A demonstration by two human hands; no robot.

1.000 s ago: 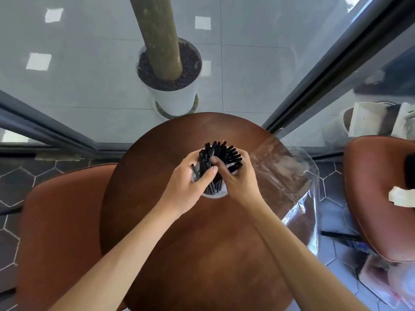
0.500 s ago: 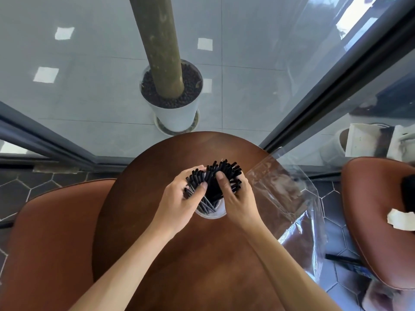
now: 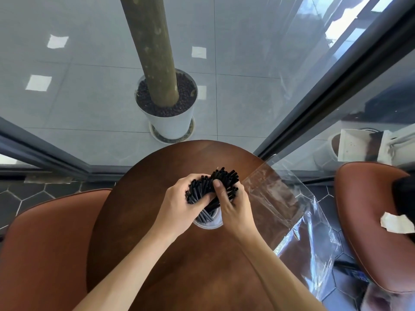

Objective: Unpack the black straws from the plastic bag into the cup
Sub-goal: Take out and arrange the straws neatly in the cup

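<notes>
Item: straws (image 3: 213, 187), black, one dense bundle, standing in the cup (image 3: 208, 222) with lower ends inside and upper ends fanned out above the rim toward 12 to 1 o'clock. Cup: clear or whitish, upright on the round brown table (image 3: 157, 254), near the table's middle; only its near rim and part of the wall show below the hands. Bag (image 3: 280, 203): clear plastic, lying slack on the table at 3 o'clock of the cup and trailing over the table edge toward 4 to 5 o'clock; no straws can be seen in it, so it reads as emptied. Progress, judged: transfer essentially done, the whole visible stock already in the cup; what is left appears to be settling or evening the bundle and letting go. Whether every straw reaches the cup's bottom cannot be told, the hands cover it. Left hand (image 3: 179, 207): at 9 o'clock of the bundle, fingers curled round the left part of the straws, thumb across the front. Right hand (image 3: 233, 207): at 3 o'clock of the bundle, fingers wrapped behind the right part, thumb (image 3: 219, 187) pressed on the straws at the centre. Both hands sit just above the cup rim, touching each other or nearly so, the bundle enclosed between them. Bag and hands: apart, the bag just beside the right hand.
</notes>
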